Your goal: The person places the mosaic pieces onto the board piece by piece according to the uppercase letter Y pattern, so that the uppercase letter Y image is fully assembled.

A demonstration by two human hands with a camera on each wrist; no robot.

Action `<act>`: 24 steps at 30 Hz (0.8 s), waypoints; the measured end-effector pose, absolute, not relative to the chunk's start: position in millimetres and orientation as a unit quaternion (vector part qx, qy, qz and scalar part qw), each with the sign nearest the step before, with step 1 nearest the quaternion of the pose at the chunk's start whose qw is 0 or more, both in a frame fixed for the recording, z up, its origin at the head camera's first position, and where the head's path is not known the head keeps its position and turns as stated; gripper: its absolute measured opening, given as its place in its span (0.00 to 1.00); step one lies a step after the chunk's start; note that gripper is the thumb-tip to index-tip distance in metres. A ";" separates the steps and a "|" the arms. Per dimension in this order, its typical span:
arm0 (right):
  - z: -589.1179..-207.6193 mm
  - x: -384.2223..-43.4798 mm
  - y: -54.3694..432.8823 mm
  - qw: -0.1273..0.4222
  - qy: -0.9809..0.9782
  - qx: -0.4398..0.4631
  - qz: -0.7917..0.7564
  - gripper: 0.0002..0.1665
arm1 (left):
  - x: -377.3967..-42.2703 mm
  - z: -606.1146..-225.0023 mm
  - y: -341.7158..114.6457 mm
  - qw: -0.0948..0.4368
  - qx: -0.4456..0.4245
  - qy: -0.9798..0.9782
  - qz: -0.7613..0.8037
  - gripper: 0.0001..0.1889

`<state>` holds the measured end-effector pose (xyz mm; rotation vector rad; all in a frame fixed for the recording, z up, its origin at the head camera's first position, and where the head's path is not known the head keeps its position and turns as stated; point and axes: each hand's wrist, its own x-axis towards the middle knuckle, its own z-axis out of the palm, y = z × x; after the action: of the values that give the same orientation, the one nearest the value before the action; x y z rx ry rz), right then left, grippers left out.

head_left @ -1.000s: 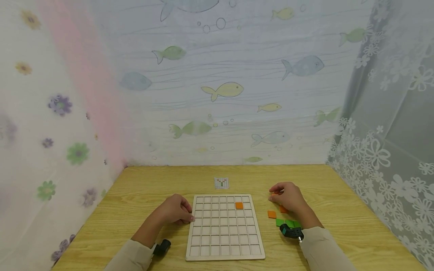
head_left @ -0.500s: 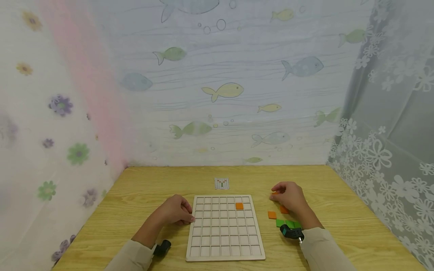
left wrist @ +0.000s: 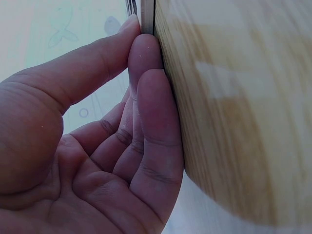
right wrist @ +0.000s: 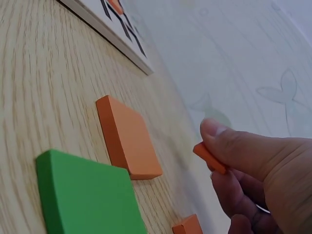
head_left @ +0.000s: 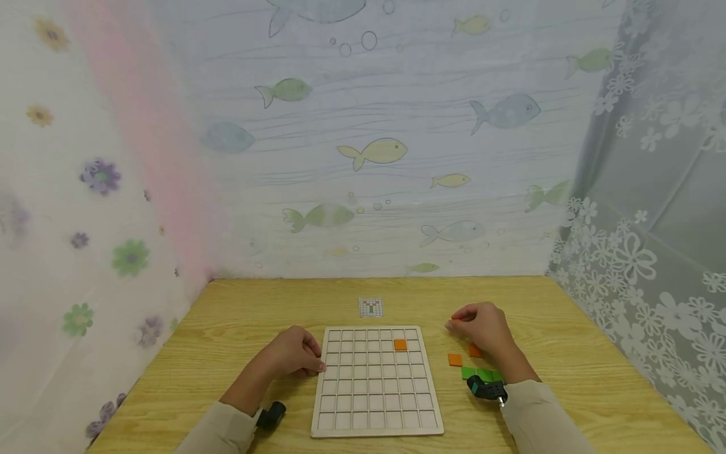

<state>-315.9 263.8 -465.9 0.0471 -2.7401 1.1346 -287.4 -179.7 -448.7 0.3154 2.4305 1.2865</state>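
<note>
A square wooden grid board lies on the table, with one orange tile in a cell near its far right corner. My left hand holds the board's left edge, thumb tip on the rim and curled fingers beside it against the tabletop, as the left wrist view shows. Right of the board, my right hand pinches another orange tile between thumb and fingers, raised above the table. Below that hand lie two loose orange tiles, one nearer the board and one partly covered by the hand.
Several green tiles lie in a row near my right wrist, partly covered by the wrist camera. A small printed pattern card sits beyond the board's far edge. A fish-patterned curtain hangs behind the table.
My right hand has shifted slightly to the left and away from me with the pinched orange tile. The left hand and the board have stayed in place.
</note>
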 end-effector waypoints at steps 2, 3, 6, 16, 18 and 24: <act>-465.4 -316.0 262.6 0.086 -0.921 0.015 0.379 0.12 | -287.6 -448.5 -179.8 0.187 0.113 0.861 0.459 0.15; -465.2 -315.9 262.1 0.085 -0.921 0.016 0.379 0.12 | -287.6 -448.5 -179.9 0.188 0.112 0.861 0.459 0.15; -464.5 -315.5 260.5 0.082 -0.919 0.015 0.386 0.11 | -287.8 -448.5 -180.4 0.189 0.114 0.860 0.460 0.15; -463.4 -314.4 255.2 0.075 -0.905 0.032 0.418 0.10 | -286.1 -449.5 -180.3 0.191 0.109 0.859 0.462 0.15; -462.7 -314.7 254.9 0.075 -0.905 0.037 0.417 0.10 | -285.9 -448.7 -180.0 0.190 0.111 0.858 0.463 0.15; -461.7 -317.3 253.8 0.082 -0.910 0.050 0.403 0.11 | -283.4 -444.7 -178.6 0.185 0.112 0.859 0.464 0.15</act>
<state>-317.3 253.8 -461.7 0.1492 -2.7193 1.2025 -283.4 -178.6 -444.7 0.3168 2.4216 1.3066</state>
